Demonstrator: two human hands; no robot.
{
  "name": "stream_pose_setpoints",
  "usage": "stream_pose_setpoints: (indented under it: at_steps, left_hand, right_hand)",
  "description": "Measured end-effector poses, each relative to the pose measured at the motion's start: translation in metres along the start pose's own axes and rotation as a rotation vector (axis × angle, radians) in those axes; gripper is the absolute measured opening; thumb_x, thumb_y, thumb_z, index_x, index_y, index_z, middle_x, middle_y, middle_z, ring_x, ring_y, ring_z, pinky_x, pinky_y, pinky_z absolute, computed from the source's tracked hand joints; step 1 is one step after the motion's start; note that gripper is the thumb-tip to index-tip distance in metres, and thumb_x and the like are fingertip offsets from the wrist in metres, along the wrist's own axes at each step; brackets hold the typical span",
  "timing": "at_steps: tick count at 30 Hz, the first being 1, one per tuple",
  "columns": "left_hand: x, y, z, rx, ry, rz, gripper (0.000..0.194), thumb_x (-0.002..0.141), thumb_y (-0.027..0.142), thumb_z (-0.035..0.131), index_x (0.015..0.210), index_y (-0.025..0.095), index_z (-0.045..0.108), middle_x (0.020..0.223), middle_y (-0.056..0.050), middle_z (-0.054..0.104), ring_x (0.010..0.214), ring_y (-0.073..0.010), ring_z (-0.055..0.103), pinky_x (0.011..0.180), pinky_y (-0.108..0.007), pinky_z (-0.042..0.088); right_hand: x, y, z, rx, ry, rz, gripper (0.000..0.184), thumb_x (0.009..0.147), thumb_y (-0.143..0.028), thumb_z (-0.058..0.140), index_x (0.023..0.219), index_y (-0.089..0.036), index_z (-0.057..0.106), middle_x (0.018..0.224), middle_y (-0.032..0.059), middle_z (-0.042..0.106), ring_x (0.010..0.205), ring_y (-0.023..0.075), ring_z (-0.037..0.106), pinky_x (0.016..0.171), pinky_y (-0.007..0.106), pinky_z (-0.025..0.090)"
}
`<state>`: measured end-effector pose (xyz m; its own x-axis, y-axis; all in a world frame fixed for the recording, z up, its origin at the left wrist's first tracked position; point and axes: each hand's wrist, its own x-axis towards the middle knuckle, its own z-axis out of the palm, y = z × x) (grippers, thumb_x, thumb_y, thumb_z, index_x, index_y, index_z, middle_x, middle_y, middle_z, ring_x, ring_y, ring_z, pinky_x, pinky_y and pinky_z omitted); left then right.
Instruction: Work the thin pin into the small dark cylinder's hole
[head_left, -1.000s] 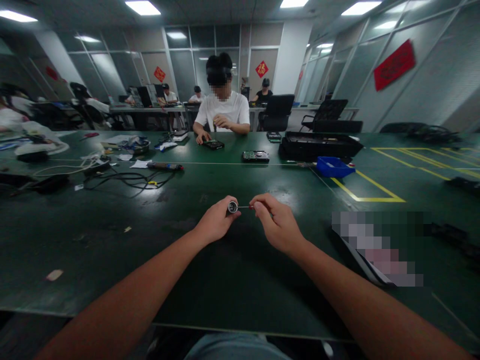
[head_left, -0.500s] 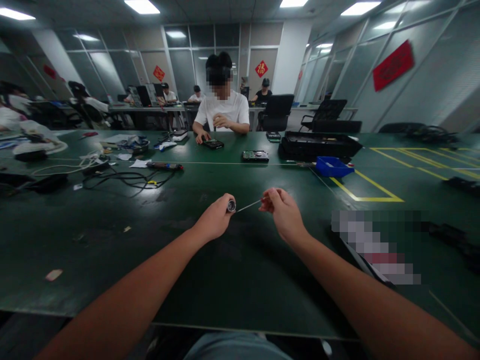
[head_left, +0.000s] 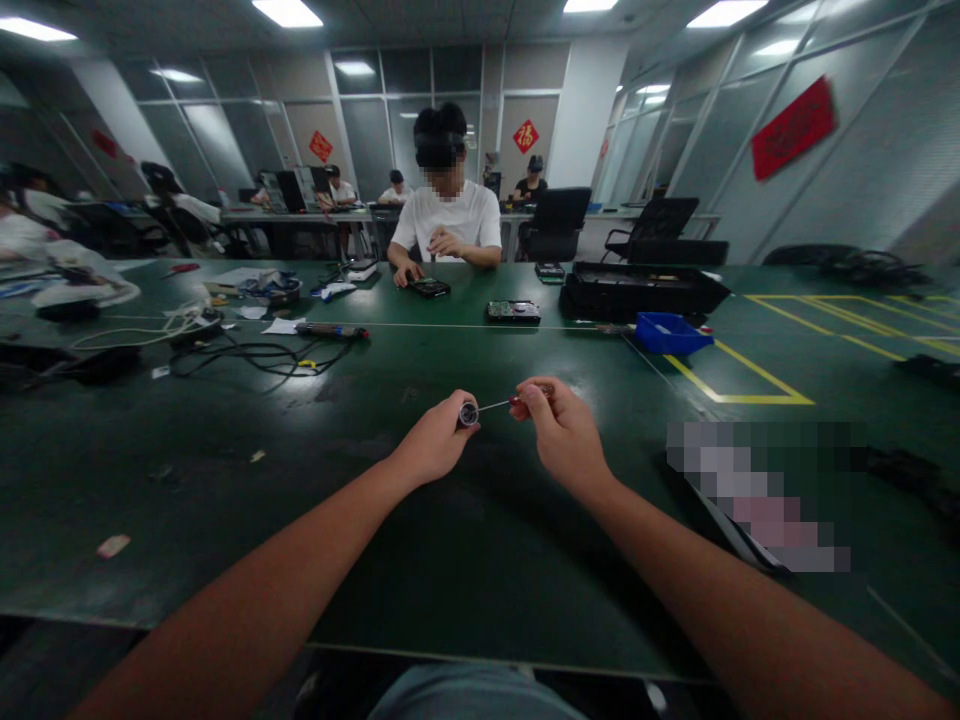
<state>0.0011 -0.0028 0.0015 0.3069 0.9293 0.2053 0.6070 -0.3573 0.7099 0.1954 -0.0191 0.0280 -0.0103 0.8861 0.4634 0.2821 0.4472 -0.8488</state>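
Note:
My left hand [head_left: 435, 440] is closed round a small silver cylindrical part [head_left: 468, 413], whose open end faces right. My right hand [head_left: 559, 430] pinches the red handle of a thin metal tool [head_left: 496, 405], perhaps a small screwdriver. The tool's tip sits at the mouth of the cylinder. Both hands hover just above the dark green table [head_left: 465, 540], near its middle and close to me.
Across the table a person in a white shirt [head_left: 448, 222] handles a dark device [head_left: 427, 288]. A hard drive [head_left: 512, 311], a black case [head_left: 641, 290] and a blue tray [head_left: 673, 333] lie beyond. Cables [head_left: 247, 357] sprawl at the left. Yellow tape lines [head_left: 739, 375] mark the right.
My right hand pulled the tool a little out and up from the cylinder, then came back; the tip is at the cylinder's mouth again. The left hand barely moved.

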Motion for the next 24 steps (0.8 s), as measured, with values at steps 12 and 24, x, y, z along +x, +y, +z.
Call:
stream_pose_setpoints:
  at_steps: [12, 24]
  left_hand:
    - [0.001, 0.000, -0.001, 0.074, -0.001, 0.039, 0.013, 0.090, 0.022, 0.056, 0.102, 0.022, 0.052, 0.092, -0.001, 0.062, 0.083, -0.0175, 0.058, 0.071, -0.029, 0.040]
    - [0.001, 0.004, -0.005, 0.145, 0.023, 0.077, 0.013, 0.090, 0.021, 0.056, 0.103, 0.022, 0.055, 0.102, -0.004, 0.063, 0.090, -0.0190, 0.060, 0.077, -0.031, 0.043]
  right_hand:
    - [-0.009, -0.015, -0.005, -0.290, -0.171, -0.258, 0.022, 0.099, -0.031, 0.046, 0.097, -0.019, 0.064, 0.079, 0.0025, 0.067, 0.071, 0.0153, 0.063, 0.066, 0.029, 0.044]
    - [0.006, 0.015, 0.006, 0.363, 0.049, 0.210, 0.032, 0.092, -0.052, 0.051, 0.091, -0.021, 0.061, 0.081, 0.0041, 0.063, 0.072, 0.0175, 0.063, 0.072, 0.035, 0.054]
